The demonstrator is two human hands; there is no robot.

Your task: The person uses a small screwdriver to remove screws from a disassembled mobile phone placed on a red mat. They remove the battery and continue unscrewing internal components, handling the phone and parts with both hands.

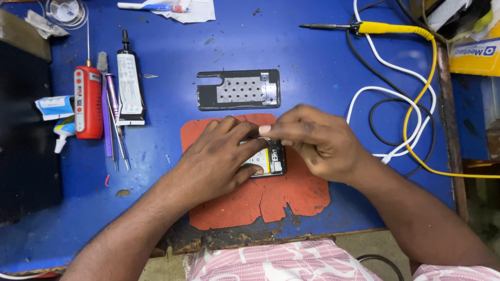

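Both hands, left [219,156] and right [312,138], fingertips pinching an opened phone [268,160] on cracked orange rubber mat [271,200], scuffed blue table [323,67].

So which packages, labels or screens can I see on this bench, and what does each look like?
Black glue tube: left of centre, upright, white label.
Red device: beside the tube, rounded, grey label strip.
Small white and blue tube: far left edge.
Yellow carton: top right, white and blue label.
No lit screen; both hands cover an opened phone.
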